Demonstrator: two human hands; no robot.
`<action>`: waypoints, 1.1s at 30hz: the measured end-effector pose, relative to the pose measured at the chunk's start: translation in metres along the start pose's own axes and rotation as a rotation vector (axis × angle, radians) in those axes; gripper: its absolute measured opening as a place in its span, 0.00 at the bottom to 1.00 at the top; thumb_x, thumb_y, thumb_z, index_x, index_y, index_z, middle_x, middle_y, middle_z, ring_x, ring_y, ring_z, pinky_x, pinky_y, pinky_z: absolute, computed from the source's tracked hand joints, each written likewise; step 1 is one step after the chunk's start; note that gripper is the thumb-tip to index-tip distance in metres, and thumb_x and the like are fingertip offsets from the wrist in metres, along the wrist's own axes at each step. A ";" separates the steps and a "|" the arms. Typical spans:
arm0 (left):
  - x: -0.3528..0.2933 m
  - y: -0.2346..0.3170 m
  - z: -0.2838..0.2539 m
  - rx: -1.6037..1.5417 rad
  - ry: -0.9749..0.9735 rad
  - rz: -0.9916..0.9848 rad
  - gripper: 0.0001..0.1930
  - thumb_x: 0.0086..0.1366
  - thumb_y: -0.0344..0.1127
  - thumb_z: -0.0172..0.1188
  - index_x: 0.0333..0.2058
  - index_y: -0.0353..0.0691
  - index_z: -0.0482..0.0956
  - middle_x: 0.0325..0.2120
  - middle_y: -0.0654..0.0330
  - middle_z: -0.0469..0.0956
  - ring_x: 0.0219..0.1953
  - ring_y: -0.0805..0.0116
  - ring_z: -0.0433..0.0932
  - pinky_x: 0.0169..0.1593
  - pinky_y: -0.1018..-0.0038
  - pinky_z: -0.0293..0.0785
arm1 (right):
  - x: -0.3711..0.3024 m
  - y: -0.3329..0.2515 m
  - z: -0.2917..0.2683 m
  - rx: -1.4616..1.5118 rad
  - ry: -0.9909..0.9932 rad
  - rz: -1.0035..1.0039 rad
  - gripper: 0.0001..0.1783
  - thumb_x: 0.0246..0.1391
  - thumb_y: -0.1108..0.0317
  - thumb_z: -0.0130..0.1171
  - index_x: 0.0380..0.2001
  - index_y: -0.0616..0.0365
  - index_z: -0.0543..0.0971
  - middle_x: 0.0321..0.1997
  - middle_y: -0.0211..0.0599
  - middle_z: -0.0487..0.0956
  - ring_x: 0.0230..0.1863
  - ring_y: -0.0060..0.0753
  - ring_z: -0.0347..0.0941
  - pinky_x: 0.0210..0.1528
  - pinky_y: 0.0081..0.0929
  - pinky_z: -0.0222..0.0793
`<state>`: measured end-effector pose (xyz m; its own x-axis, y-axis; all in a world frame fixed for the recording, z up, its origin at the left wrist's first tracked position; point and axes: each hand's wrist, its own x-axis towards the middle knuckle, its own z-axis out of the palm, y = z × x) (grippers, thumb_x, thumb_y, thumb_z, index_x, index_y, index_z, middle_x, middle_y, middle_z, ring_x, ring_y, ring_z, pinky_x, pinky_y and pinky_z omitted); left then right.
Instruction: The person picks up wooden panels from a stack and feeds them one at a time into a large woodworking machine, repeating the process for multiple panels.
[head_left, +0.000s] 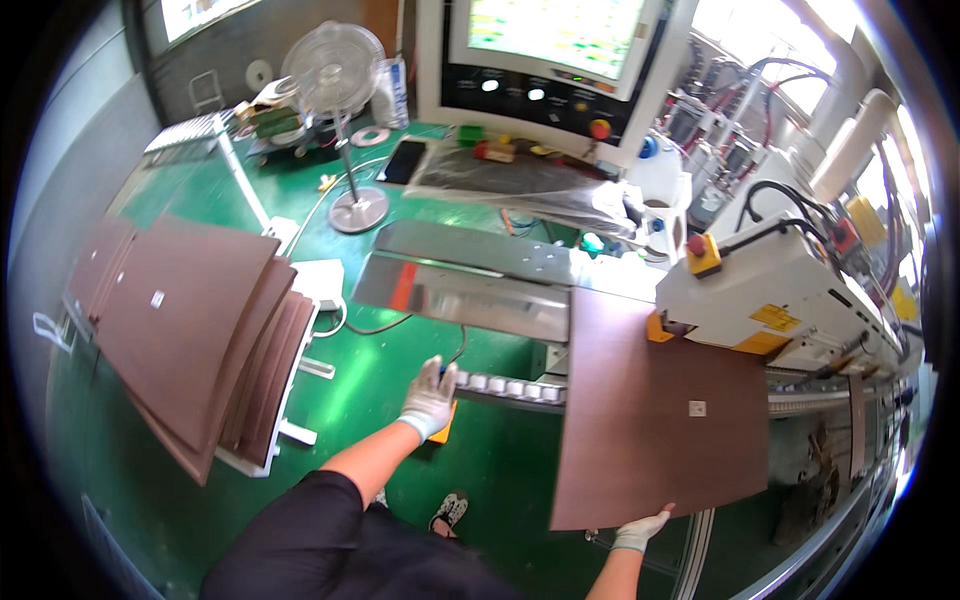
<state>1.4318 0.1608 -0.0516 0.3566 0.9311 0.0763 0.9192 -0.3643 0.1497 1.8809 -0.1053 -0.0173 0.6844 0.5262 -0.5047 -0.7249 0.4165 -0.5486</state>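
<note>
A large brown board (640, 420) with a small white label lies on the machine, its far right part by the machine's head. My right hand (642, 528), in a white glove, is at the board's near edge, with some fingers hidden against it. My left hand (430, 400), gloved too, is stretched out beside the end of the roller track (510, 387). Its fingers are extended and hold nothing. An orange part (443, 424) shows just below that hand.
Several brown boards (185, 320) stand stacked on a white rack at the left. A metal fence plate (480, 300) lies ahead. The edge-working machine (780, 300) bulks at the right. Beyond are a control panel with a screen (550, 40) and a standing fan (335, 75).
</note>
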 end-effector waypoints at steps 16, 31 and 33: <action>-0.201 -0.105 -0.212 -0.688 0.190 0.109 0.21 0.64 0.43 0.58 0.51 0.38 0.75 0.53 0.48 0.74 0.59 0.49 0.70 0.63 0.56 0.65 | -0.130 0.274 -0.049 -0.995 -0.021 0.555 0.14 0.64 0.61 0.46 0.22 0.50 0.64 0.19 0.23 0.60 0.17 0.22 0.56 0.17 0.25 0.47; -0.386 -0.333 -0.213 0.197 0.043 -0.853 0.34 0.71 0.57 0.44 0.70 0.46 0.55 0.72 0.53 0.50 0.74 0.49 0.45 0.73 0.55 0.43 | -0.086 0.312 0.003 -1.606 -0.536 0.540 0.09 0.58 0.73 0.46 0.40 0.55 0.74 0.24 0.30 0.73 0.19 0.25 0.67 0.18 0.21 0.59; -0.413 -0.346 -0.202 0.217 0.120 -0.891 0.33 0.71 0.55 0.46 0.69 0.45 0.57 0.70 0.50 0.53 0.72 0.48 0.50 0.71 0.56 0.50 | -0.081 0.309 0.014 -1.455 -0.438 0.499 0.08 0.57 0.71 0.47 0.38 0.55 0.74 0.24 0.30 0.73 0.19 0.24 0.66 0.18 0.22 0.58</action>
<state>0.9326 -0.1005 0.0639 -0.5060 0.8534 0.1252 0.8610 0.5083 0.0154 1.6005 -0.0094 -0.1365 0.1528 0.6559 -0.7392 0.0047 -0.7485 -0.6631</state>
